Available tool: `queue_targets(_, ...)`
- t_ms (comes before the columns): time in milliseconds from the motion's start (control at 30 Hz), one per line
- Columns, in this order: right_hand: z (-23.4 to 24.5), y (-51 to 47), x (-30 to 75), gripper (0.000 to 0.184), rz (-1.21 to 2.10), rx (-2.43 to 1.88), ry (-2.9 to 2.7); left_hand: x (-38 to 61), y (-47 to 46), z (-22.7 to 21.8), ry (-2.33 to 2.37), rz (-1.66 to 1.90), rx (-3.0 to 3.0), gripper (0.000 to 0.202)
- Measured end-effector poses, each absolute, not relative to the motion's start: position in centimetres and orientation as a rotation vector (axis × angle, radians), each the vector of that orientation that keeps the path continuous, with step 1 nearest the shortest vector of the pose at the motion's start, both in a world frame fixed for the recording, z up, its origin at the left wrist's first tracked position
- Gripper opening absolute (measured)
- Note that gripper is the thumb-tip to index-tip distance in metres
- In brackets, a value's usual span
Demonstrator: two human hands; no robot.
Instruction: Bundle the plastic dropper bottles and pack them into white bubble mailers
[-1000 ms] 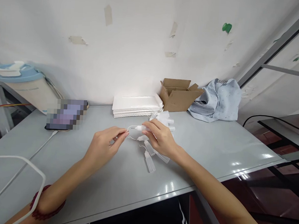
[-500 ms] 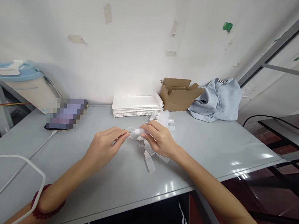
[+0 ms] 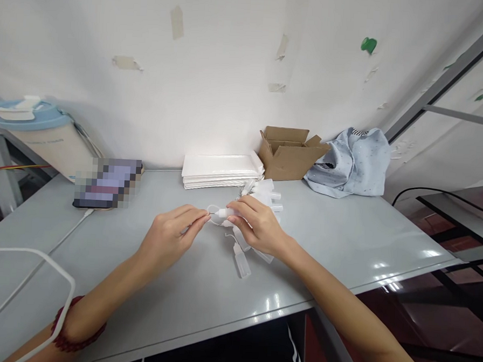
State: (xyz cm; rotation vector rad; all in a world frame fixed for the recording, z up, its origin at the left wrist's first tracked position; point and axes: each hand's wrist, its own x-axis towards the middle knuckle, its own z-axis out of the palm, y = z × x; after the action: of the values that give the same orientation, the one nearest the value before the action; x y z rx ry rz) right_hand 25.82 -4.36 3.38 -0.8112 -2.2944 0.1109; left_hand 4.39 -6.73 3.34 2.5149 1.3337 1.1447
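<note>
My right hand [image 3: 257, 222] grips a small white plastic needle-tip bottle [image 3: 223, 213], its tip pointing left. A thin dark needle runs from that tip toward my left hand [image 3: 178, 229], whose thumb and forefinger are pinched at the needle's end. What those fingertips hold there is too small to make out. A loop of white strap curves around beside the needle. Below my right hand a similar squeeze bottle [image 3: 242, 263] lies on the grey table [image 3: 202, 303], its strap trailing up and left. Several more translucent bottles [image 3: 265, 187] lie heaped behind and under my right hand.
A stack of white padded envelopes [image 3: 221, 172] and an open cardboard box [image 3: 293, 156] stand by the wall. Pale blue cloth [image 3: 353, 162] lies to their right. At left are a phone [image 3: 107, 185] on a white cable [image 3: 66, 236] and a large blue-lidded cup [image 3: 41, 132].
Both hands keep almost the same pose around the bottle and needle. The view has shifted very slightly.
</note>
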Motion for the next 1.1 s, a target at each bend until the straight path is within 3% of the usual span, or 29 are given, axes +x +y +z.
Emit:
queue_targets(533,3.2,-4.4,25.8,0.021,0.109,-0.813,-2.378,3.9,-6.2,2.3,1.145,1.12,2.894,0.017)
queue_targets(1100,1.6,-4.8,24.8,0.029,0.003,-0.838,-2.421,3.9,-6.4,1.8,1.162,1.02,2.883,0.027)
